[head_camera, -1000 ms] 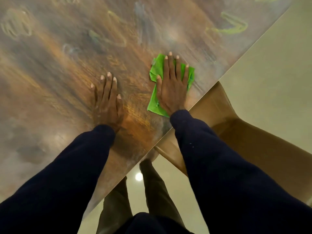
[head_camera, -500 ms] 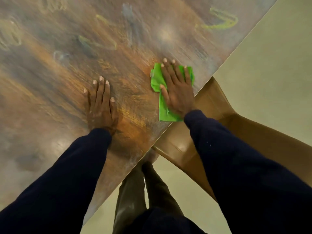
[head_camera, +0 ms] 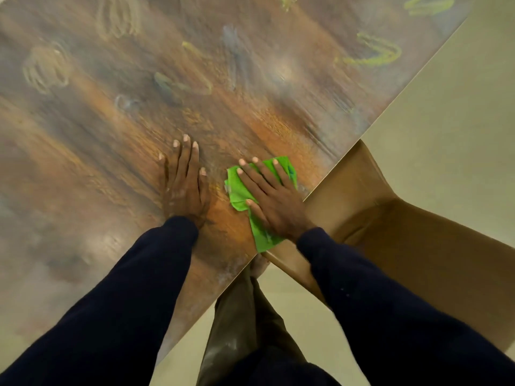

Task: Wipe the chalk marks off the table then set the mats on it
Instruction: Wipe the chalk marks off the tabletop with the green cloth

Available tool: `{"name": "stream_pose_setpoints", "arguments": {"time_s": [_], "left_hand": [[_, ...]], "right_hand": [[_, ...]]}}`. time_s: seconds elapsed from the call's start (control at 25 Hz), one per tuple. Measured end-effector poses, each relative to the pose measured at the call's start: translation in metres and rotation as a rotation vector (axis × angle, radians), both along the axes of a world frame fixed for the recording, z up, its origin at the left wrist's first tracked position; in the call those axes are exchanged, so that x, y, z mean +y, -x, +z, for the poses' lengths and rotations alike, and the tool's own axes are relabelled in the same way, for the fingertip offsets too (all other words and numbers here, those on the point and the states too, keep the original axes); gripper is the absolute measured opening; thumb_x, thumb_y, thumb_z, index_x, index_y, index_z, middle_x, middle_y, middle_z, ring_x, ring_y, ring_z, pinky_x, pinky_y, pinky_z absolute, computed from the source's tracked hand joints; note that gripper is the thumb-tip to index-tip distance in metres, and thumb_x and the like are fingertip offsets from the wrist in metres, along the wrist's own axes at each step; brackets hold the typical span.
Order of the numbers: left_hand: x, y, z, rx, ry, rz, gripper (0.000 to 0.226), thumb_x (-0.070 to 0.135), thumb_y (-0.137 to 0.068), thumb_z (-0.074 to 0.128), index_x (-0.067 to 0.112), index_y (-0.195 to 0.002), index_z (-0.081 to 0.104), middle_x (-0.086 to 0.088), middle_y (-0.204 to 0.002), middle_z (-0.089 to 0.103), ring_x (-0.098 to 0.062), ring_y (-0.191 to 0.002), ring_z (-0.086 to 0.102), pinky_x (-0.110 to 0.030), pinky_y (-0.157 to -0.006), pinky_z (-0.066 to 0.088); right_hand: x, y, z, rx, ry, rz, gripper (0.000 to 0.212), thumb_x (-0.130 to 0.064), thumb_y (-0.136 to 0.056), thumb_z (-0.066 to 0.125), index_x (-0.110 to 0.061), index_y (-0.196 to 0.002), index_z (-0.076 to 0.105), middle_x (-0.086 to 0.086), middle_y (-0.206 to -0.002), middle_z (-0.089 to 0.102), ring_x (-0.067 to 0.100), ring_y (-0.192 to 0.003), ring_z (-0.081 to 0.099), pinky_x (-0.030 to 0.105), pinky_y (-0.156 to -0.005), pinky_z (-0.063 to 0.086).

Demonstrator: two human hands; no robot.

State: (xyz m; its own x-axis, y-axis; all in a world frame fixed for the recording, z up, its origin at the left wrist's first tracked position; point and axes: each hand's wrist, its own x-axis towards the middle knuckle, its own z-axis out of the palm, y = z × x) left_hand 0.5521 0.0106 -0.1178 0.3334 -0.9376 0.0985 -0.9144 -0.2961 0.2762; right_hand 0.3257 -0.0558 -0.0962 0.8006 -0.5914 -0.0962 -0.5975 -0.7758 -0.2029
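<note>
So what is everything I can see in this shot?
table: one, brown wood grain, fills the upper left
chalk marks: several, too blurred to count, yellow-green, pale and bluish, spread over the far part of the table
cloth: one, bright green, on the table near its edge, under the right hand
chair: one, brown, beside the table edge on the right
floor: pale beige, right and bottom
trousers: dark olive, bottom centre, below the table edge
sleeves: two, dark navy, from the bottom corners to the wrists
left hand: flat on the bare table, fingers straight
right hand: presses flat on the cloth, fingers spread
</note>
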Motion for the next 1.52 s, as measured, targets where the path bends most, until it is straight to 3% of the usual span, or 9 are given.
{"name": "stream_pose_setpoints", "arguments": {"time_s": [0.16, 0.32, 0.48, 0.64, 0.8, 1.0, 1.16, 1.36, 1.52], "left_hand": [[-0.001, 0.0, -0.003, 0.012, 0.021, 0.012, 0.056, 0.024, -0.114, 0.03, 0.009, -0.168, 0.028, -0.007, -0.177, 0.019, -0.025, -0.165, 0.015, -0.056, -0.132, 0.015], [-0.001, -0.001, -0.005, 0.008, 0.035, 0.014, 0.056, 0.025, -0.114, 0.031, 0.009, -0.167, 0.03, -0.008, -0.176, 0.023, -0.025, -0.164, 0.018, -0.057, -0.132, 0.018], [-0.001, -0.002, -0.007, 0.01, 0.071, 0.05, 0.055, 0.023, -0.113, 0.034, 0.006, -0.165, 0.034, -0.01, -0.175, 0.028, -0.026, -0.163, 0.023, -0.055, -0.131, 0.021], [-0.001, -0.003, -0.009, 0.028, 0.095, 0.14, 0.055, 0.023, -0.112, 0.038, 0.004, -0.163, 0.037, -0.013, -0.173, 0.031, -0.029, -0.162, 0.027, -0.056, -0.131, 0.022], [-0.004, -0.004, -0.01, 0.02, 0.105, 0.187, 0.056, 0.023, -0.111, 0.039, 0.004, -0.164, 0.037, -0.013, -0.173, 0.03, -0.029, -0.162, 0.027, -0.055, -0.131, 0.023], [-0.003, -0.005, -0.013, -0.056, 0.096, 0.163, 0.055, 0.023, -0.111, 0.037, 0.002, -0.162, 0.039, -0.016, -0.171, 0.033, -0.031, -0.16, 0.03, -0.057, -0.128, 0.029], [-0.003, -0.006, -0.015, -0.06, 0.122, 0.181, 0.054, 0.023, -0.111, 0.035, 0.0, -0.159, 0.044, -0.018, -0.168, 0.038, -0.032, -0.158, 0.034, -0.059, -0.127, 0.031], [-0.004, -0.007, -0.015, -0.017, 0.161, 0.306, 0.054, 0.022, -0.109, 0.035, -0.002, -0.156, 0.048, -0.02, -0.165, 0.043, -0.034, -0.155, 0.04, -0.059, -0.126, 0.033], [-0.007, -0.004, -0.013, -0.022, 0.149, 0.302, 0.055, 0.023, -0.11, 0.035, -0.002, -0.157, 0.046, -0.019, -0.167, 0.04, -0.033, -0.157, 0.037, -0.058, -0.127, 0.032]], "right_hand": [[-0.076, 0.026, 0.005, 0.021, 0.091, -0.265, 0.064, -0.043, -0.114, 0.027, -0.013, -0.171, 0.02, 0.007, -0.179, 0.015, 0.029, -0.166, 0.011, 0.057, -0.133, 0.007], [-0.113, -0.04, 0.005, 0.016, 0.145, -0.516, 0.065, -0.043, -0.113, 0.028, -0.011, -0.17, 0.025, 0.009, -0.177, 0.022, 0.033, -0.165, 0.017, 0.059, -0.132, 0.013], [-0.056, -0.067, 0.005, -0.008, 0.061, -0.246, 0.067, -0.046, -0.114, 0.028, -0.011, -0.17, 0.021, 0.009, -0.179, 0.015, 0.031, -0.166, 0.009, 0.06, -0.132, 0.011], [-0.035, -0.002, 0.003, 0.016, -0.037, 0.193, 0.066, -0.048, -0.114, 0.022, -0.014, -0.17, 0.021, 0.005, -0.179, 0.015, 0.027, -0.166, 0.009, 0.057, -0.134, 0.008], [-0.098, 0.012, 0.008, 0.027, 0.02, -0.017, 0.064, -0.044, -0.115, 0.026, -0.013, -0.171, 0.021, 0.004, -0.179, 0.015, 0.027, -0.166, 0.01, 0.062, -0.131, 0.015], [-0.16, -0.093, 0.004, -0.004, 0.124, -0.299, 0.063, -0.042, -0.114, 0.028, -0.014, -0.17, 0.022, 0.005, -0.178, 0.019, 0.029, -0.166, 0.014, 0.057, -0.133, 0.011], [-0.142, -0.161, 0.001, -0.06, 0.108, -0.148, 0.063, -0.041, -0.114, 0.032, -0.012, -0.17, 0.025, 0.008, -0.178, 0.019, 0.032, -0.165, 0.015, 0.059, -0.132, 0.013], [-0.107, -0.074, 0.001, 0.018, 0.026, 0.374, 0.065, -0.046, -0.115, 0.032, -0.016, -0.171, 0.018, 0.003, -0.18, 0.011, 0.026, -0.167, 0.006, 0.056, -0.134, 0.007], [-0.162, -0.062, 0.01, 0.017, 0.049, 0.139, 0.065, -0.044, -0.115, 0.029, -0.016, -0.172, 0.018, 0.002, -0.18, 0.013, 0.026, -0.167, 0.007, 0.06, -0.132, 0.013]]}}
